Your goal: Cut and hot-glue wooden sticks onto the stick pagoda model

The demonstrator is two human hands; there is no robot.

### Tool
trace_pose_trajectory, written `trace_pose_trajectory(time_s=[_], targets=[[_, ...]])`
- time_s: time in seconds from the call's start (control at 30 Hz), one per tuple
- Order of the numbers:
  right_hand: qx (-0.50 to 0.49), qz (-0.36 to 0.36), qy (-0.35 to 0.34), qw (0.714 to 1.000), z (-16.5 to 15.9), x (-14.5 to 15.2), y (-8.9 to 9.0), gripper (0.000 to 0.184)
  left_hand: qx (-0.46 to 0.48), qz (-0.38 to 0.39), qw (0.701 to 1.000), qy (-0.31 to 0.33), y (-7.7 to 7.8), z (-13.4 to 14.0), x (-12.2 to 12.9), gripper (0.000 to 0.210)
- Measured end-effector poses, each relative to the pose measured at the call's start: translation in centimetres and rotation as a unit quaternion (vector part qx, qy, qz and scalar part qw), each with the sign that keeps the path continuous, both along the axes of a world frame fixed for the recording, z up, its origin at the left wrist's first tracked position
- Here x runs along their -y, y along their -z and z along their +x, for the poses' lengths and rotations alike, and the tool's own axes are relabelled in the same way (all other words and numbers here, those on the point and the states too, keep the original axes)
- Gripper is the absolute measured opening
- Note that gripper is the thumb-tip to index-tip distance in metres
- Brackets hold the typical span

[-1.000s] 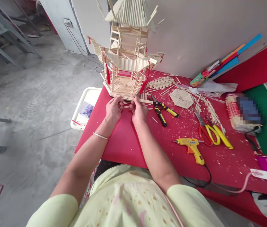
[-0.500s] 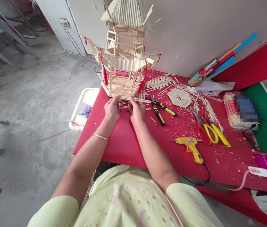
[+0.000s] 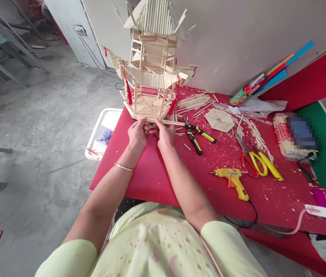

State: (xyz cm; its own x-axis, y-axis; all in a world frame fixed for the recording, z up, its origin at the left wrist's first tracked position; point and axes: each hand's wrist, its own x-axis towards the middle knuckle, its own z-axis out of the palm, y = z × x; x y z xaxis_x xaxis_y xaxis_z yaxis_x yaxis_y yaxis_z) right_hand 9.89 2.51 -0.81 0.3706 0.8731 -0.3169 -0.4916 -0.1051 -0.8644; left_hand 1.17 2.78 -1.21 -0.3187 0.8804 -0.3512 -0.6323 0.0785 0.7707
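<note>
In front of me stands a tiered pagoda model (image 3: 148,105) built of pale wooden sticks, with red tassels hanging from its lower roof corners. My left hand (image 3: 137,134) and my right hand (image 3: 164,134) are side by side at the front edge of its base. Both pinch thin wooden sticks (image 3: 177,123), which run sideways past my right hand toward the pliers. How many sticks I hold is not clear. Black-and-yellow pliers (image 3: 193,132) lie open just right of my right hand. Some fingertips are hidden behind my hands.
On the red table (image 3: 151,173) lie a yellow glue gun (image 3: 232,181), scissors (image 3: 252,157), a hexagonal stick panel (image 3: 219,119) and a pile of loose sticks (image 3: 194,102). A white tray (image 3: 93,157) sits at the left. The wall (image 3: 215,46) rises behind.
My right hand has shifted slightly left along the sticks, closer to my left hand. My left hand stays nearly in place, and the pagoda model has not moved.
</note>
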Motion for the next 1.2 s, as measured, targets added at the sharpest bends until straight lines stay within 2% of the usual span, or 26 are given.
trace_pose_trajectory(time_s=[0.47,0.93,1.2], targets=[[0.001,0.001,-0.007,1.000,-0.23,-0.23,0.05,0.047,0.006,-0.006,1.000,-0.005,-0.27,0.07,0.16,0.029],[-0.004,-0.002,0.000,1.000,-0.24,-0.06,-0.29,0.050,-0.006,-0.007,1.000,-0.004,-0.64,0.12,0.41,0.033],[0.002,-0.012,-0.020,1.000,0.09,0.27,-0.56,0.049,-0.003,-0.006,1.000,0.014,-0.55,-0.17,0.61,0.034]])
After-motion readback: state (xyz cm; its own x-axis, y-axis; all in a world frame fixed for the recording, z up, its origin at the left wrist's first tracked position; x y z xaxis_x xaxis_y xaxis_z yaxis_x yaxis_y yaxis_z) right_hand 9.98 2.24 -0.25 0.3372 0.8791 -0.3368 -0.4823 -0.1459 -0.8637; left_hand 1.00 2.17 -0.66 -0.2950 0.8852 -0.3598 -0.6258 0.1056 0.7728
